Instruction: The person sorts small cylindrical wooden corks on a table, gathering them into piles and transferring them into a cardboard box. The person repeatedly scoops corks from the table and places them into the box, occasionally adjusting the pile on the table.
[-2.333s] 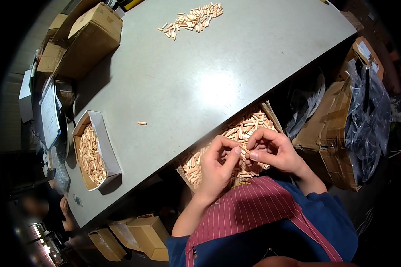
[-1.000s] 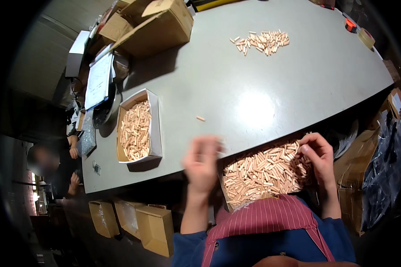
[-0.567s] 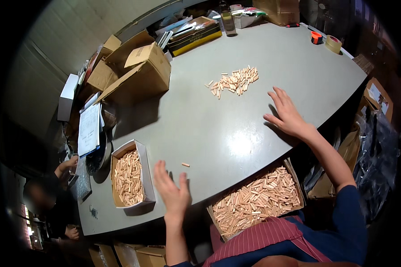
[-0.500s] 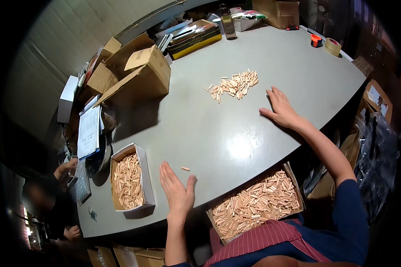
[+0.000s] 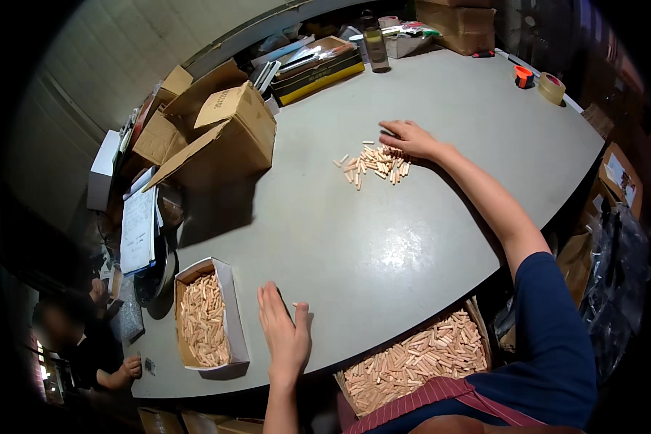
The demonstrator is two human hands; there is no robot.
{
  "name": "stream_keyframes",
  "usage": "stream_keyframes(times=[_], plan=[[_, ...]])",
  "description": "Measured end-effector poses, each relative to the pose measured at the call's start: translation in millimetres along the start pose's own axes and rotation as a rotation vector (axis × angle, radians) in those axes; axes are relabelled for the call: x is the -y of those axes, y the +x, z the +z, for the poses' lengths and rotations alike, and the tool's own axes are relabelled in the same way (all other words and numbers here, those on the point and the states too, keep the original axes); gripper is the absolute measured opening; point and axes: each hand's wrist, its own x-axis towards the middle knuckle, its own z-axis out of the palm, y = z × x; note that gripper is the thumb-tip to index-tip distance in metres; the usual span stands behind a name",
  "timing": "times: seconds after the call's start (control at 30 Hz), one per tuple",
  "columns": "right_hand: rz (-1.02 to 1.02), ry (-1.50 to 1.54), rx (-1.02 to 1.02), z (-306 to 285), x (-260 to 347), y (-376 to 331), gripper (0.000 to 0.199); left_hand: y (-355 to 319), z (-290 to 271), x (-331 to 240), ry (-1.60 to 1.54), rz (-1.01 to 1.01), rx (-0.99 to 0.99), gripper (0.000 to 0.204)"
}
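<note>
"Head view, hands?"
"Right hand (image 5: 414, 140): grip loosely open, palm down over a heap of wooden dowels (image 5: 372, 165); contact cannot be told. Left hand (image 5: 282, 333): grip open, thumb apart, nothing held; one single dowel (image 5: 295, 304) partly behind the thumb."
"Surface, room?"
"Grey counter (image 5: 318, 239). White-sided box (image 5: 233, 311), dowel-filled, left. Dowel-filled carton (image 5: 479, 318) below the near edge. Tape roll (image 5: 552, 88), bottle (image 5: 375, 47), far side. Co-worker (image 5: 98, 354), left."

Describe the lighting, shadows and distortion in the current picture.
Head view: glare whitens a patch of the gray tabletop; head view: dark shadow lies beside the cardboard box and below the white-sided box of pegs; head view: fisheye distortion bows the table's near edge, and the corners are black.
</note>
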Motion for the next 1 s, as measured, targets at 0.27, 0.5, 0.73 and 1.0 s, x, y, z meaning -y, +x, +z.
stream_keyframes(times=[0.27, 0.5, 0.73, 1.0], plan=[[-0.065, 0.157, 0.028, -4.5, 17.3, -20.3, 0.077, 61.0, 7.8, -45.3, 0.236, 0.575, -0.069, 0.052], [-0.066, 0.214, 0.041, -6.4, 37.8, -9.0, 0.066, 287.6, 114.2, -31.5, -0.144, 0.278, 0.028, 0.059], [-0.077, 0.203, -0.031, -0.6, 26.3, -21.1, 0.061, 326.0, 154.4, -50.6, -0.574, 0.324, 0.163, 0.067], [-0.132, 0.186, -0.107, 0.6, 18.3, -14.5, 0.053, 282.3, 129.0, -39.7, -0.115, 0.5, -0.112, 0.052]])
